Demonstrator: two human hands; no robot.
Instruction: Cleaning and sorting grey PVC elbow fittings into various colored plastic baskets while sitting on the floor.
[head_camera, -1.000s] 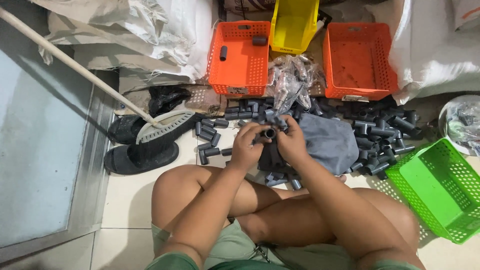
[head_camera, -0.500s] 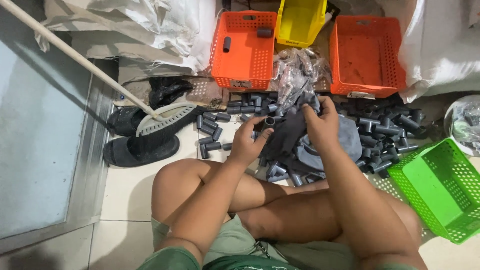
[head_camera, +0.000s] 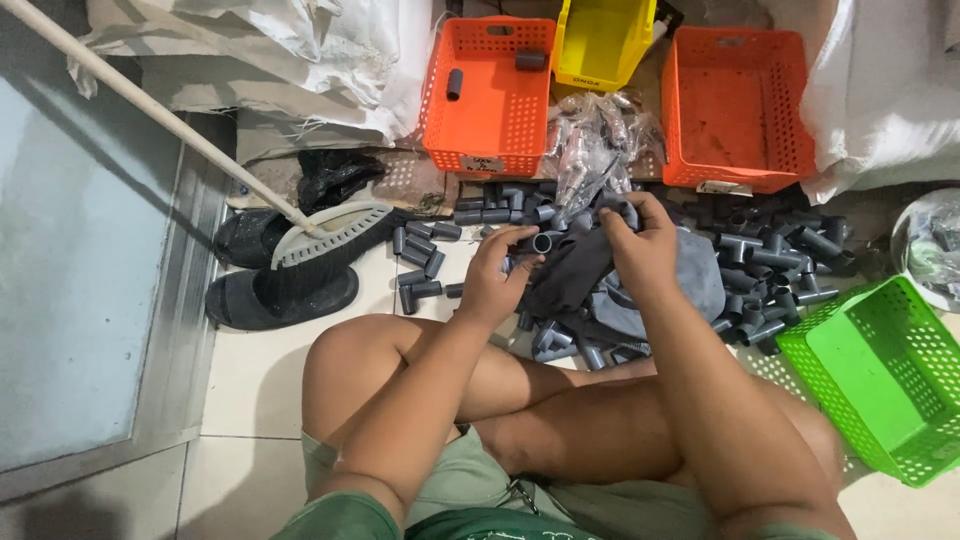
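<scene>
A short grey pipe fitting (head_camera: 541, 242) is held over the floor, just above the near edge of a pile of grey pipe fittings (head_camera: 770, 270). The left hand (head_camera: 495, 280) has its grip closed on this fitting, fingers curled round it. The right hand (head_camera: 645, 245) is closed on a second fitting at the far side, beside a dark cloth (head_camera: 570, 275) and a clear plastic bag (head_camera: 595, 150). Both forearms are extended forward over crossed legs.

At the far left, an orange basket (head_camera: 490, 130) holds two grey fittings. A yellow bin (head_camera: 603, 45) stands beside it. A second orange basket (head_camera: 740, 110) at the far right appears empty. A green basket (head_camera: 885, 375) lies at the near right. A brush (head_camera: 325, 235) rests on black sandals (head_camera: 280, 290) at the left.
</scene>
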